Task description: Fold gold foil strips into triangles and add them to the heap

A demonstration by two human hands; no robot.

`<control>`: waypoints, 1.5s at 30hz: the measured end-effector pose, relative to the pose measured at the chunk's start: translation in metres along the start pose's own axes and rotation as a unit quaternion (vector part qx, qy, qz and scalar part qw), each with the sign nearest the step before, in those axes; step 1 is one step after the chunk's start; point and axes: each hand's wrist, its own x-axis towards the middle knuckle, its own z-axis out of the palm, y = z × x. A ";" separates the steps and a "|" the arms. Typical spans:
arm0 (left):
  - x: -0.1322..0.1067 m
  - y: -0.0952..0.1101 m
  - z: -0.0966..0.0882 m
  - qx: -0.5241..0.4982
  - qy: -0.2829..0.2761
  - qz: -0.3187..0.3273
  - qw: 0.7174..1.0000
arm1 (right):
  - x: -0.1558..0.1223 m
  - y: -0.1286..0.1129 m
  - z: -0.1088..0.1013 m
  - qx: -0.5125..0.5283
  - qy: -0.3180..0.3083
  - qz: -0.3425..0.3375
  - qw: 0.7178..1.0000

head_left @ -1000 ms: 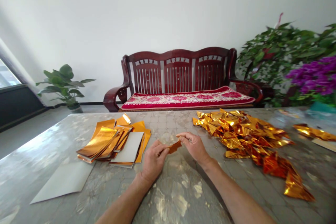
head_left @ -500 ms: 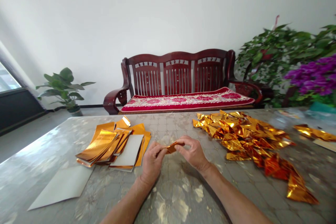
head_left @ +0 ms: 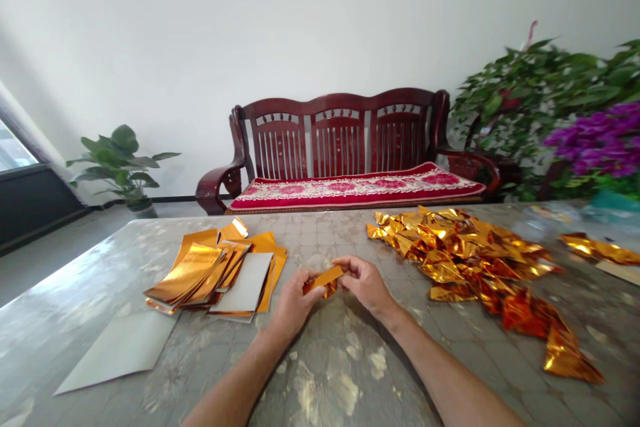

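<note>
Well, nearest of all, both forearms (head_left: 235,373) reach in from the bottom edge and angle toward each other, meeting above the middle of the counter (head_left: 90,273). The left hand (head_left: 295,303) is curled into a narrow pinch, thumb and fingers closed on the lower, crinkled end of a small gold foil strip (head_left: 325,280). The right hand (head_left: 365,283) is also nearly closed, its fingertips (head_left: 340,261) pressed against the strip's other end, so the strip hangs in the air between both hands, just above the counter.

Left of the hands lies a loose stack of gold foil pieces (head_left: 190,273) with a white card (head_left: 245,283) on it, and a larger white sheet (head_left: 120,353) sits just in front. To the right spreads a crumpled heap of gold foil (head_left: 465,260), and another gold foil piece (head_left: 597,248) lies near the far right edge.

Beyond the counter stands a dark red wooden bench (head_left: 340,133) with a red floral cushion (head_left: 350,190). A potted plant (head_left: 117,160) stands to its left, and leafy greenery (head_left: 530,93) with purple flowers (head_left: 595,140) rises to its right, before a white wall (head_left: 300,13).
</note>
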 end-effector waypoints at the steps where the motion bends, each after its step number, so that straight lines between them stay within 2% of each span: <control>1: -0.001 0.000 0.000 0.007 -0.002 0.006 1.000 | 0.000 0.001 0.000 0.010 0.003 0.010 1.000; 5: -0.001 -0.003 0.002 0.000 0.015 0.015 1.000 | -0.003 0.004 -0.001 0.009 -0.004 0.048 0.999; 9: 0.000 -0.008 0.004 0.014 0.035 -0.037 0.999 | -0.009 0.002 0.006 -0.092 -0.007 0.031 0.995; 13: -0.002 -0.002 0.003 0.070 0.032 -0.060 0.995 | -0.013 0.002 0.017 -0.220 0.036 0.001 0.975; 15: -0.003 0.000 0.003 0.077 0.033 -0.061 0.995 | -0.013 0.005 0.021 -0.250 0.071 -0.002 0.965; 19: -0.002 -0.007 0.005 0.038 0.037 -0.043 0.998 | -0.010 0.005 0.020 -0.208 0.101 -0.012 0.973; 24: 0.000 -0.011 0.008 -0.046 0.037 -0.018 0.998 | -0.016 -0.008 0.018 -0.162 0.091 -0.083 0.979; 29: -0.002 0.006 0.007 -0.065 0.127 0.045 0.989 | -0.025 -0.015 0.024 -0.250 0.103 -0.176 0.947; 31: -0.003 0.012 0.007 -0.057 0.143 0.058 0.986 | -0.027 -0.014 0.026 -0.275 0.101 -0.195 0.936; 37: -0.005 0.016 0.007 -0.072 0.138 0.037 0.987 | -0.029 -0.016 0.028 -0.265 0.104 -0.190 0.940; 45: -0.005 0.018 0.006 -0.048 0.116 0.054 0.991 | -0.028 -0.018 0.026 -0.272 0.114 -0.216 0.931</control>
